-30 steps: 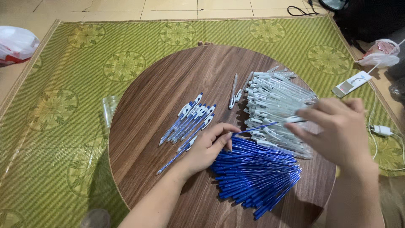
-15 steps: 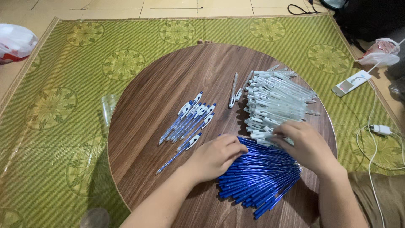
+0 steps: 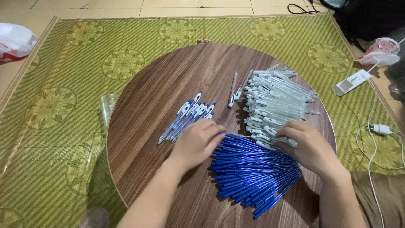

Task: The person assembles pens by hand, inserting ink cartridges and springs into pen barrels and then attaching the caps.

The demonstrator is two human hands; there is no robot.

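Observation:
A round wooden table (image 3: 168,76) carries three groups of pen parts. My left hand (image 3: 196,141) rests palm down at the left edge of a pile of blue pen bodies (image 3: 253,173), fingers touching them. My right hand (image 3: 310,145) lies where the blue pile meets a stack of clear pen barrels with white clips (image 3: 276,99), fingers curled on a barrel end; whether it grips one I cannot tell. A small row of assembled blue-and-white pens (image 3: 187,116) lies just above my left hand. Two loose clear barrels (image 3: 234,90) sit apart.
A green patterned mat (image 3: 84,63) lies under the table. A clear plastic sleeve (image 3: 107,107) sits at the table's left edge. A white power strip (image 3: 351,82), a charger with cable (image 3: 379,128) and plastic bags (image 3: 379,52) are at the right; another bag (image 3: 14,42) far left.
My right hand came down from above the clear barrels, where it held a pen, onto the seam between the two piles. My left hand shifted slightly onto the blue pile's edge.

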